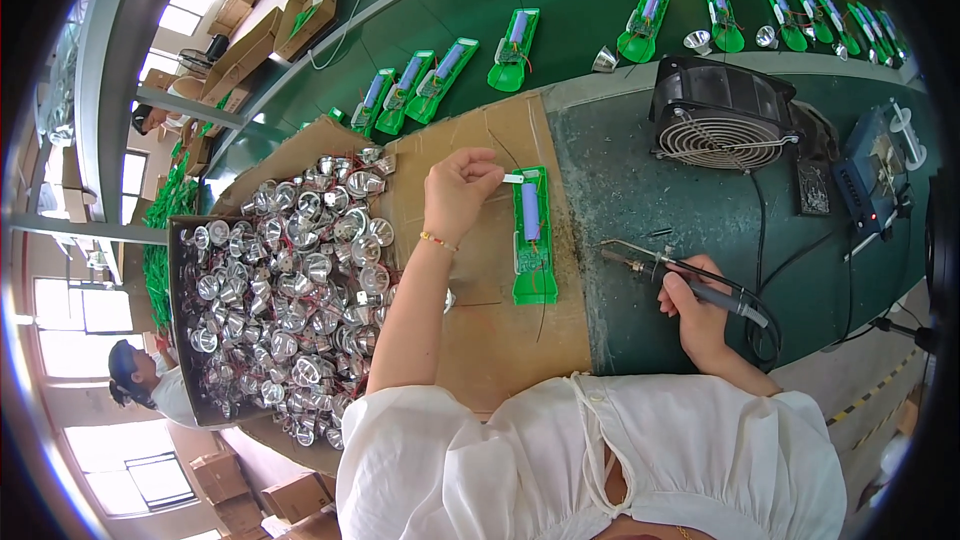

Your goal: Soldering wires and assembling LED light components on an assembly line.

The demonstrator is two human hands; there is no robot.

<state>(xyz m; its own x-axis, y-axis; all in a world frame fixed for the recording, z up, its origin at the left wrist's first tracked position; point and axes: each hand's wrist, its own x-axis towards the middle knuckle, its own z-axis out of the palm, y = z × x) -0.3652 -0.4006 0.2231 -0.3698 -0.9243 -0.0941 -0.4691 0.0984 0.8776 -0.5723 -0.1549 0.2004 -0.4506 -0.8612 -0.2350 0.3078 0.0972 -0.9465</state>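
Note:
On the cardboard sheet (460, 340) in front of me lies a green plastic housing (536, 287) with a purple cylindrical battery (530, 210), a small circuit board (530, 258) and thin wires in it. My left hand (460, 193) is closed at its upper end, pinching a small white piece (512, 179) against or just over the housing's top left corner. To the right, my right hand (694, 308) grips a soldering iron (715, 298) with a thin metal tube along it. Its tip points left toward the housing, apart from it.
A large box of shiny reflector cups (300, 290) with wires stands at left. A black fan (722, 120) and a blue soldering station (868, 180) stand at right. Beyond, several green housings (515, 50) line a green belt (580, 0). Two people (165, 385) are at far left.

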